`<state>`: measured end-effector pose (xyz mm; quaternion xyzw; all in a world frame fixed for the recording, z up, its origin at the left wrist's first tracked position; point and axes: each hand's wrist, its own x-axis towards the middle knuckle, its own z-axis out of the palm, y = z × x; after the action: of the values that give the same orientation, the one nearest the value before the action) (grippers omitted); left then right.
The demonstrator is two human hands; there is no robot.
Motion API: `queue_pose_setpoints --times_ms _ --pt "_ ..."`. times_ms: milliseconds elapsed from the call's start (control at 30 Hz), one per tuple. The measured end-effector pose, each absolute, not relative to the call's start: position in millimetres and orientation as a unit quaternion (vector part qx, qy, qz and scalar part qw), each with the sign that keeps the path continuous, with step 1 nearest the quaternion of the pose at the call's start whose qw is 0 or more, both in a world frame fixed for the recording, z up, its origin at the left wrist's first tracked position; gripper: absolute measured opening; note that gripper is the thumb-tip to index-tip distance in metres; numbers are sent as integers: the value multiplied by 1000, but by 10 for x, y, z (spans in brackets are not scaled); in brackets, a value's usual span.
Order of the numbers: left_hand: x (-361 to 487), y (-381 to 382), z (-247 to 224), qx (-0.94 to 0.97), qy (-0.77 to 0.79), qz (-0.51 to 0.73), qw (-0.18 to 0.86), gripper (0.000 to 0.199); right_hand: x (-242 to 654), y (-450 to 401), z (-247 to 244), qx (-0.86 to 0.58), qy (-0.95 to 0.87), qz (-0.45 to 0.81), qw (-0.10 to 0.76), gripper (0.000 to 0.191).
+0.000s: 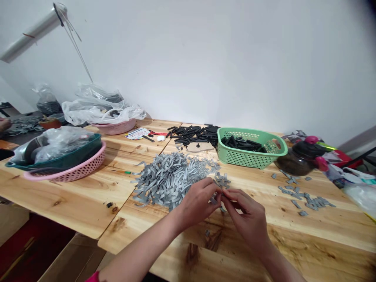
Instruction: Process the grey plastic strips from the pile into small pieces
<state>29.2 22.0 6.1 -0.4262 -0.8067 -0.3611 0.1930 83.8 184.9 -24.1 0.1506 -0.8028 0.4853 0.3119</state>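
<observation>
My left hand (202, 197) and my right hand (246, 213) meet fingertip to fingertip over the wooden table (164, 239). My left fingers are pinched on a grey strip (212, 200), part of which shows below them. The right thumb and fingers are pressed together at the same spot; whatever they hold is too small and hidden to name. Just left of and behind my hands lies a heap of grey strips (170, 178). A few more grey pieces (222, 180) lie right behind my fingertips.
A green basket (249, 158) holds black sticks, with more black sticks (196, 133) piled beside it. At right are a dark teapot (299, 158) and scattered grey pieces (314, 201). Pink baskets (70, 172) with plastic bags stand left. Another person's hand (4, 124) shows far left.
</observation>
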Motion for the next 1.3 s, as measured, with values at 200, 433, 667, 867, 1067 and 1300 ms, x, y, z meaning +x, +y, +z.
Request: queue_pose_setpoints --times_ms 200,433,667,867,1067,1300 --pt "260 223 26 -415 -803 -384 187 8 831 1846 -186 166 -815 475 289 18" --pt "244 254 -4 -389 -792 -439 169 10 827 1890 -117 219 -855 322 343 18" --pt "238 272 75 -302 -798 -504 134 5 821 1915 -141 193 -853 340 347 14" --pt "167 269 69 -201 -756 -622 25 21 814 1929 -173 181 -840 370 353 15" --pt "181 327 14 -245 -695 -670 -87 27 778 1977 -189 135 -828 480 256 7" --pt "84 375 -113 -19 -469 -854 -223 18 586 2707 -156 -187 -958 76 203 49"
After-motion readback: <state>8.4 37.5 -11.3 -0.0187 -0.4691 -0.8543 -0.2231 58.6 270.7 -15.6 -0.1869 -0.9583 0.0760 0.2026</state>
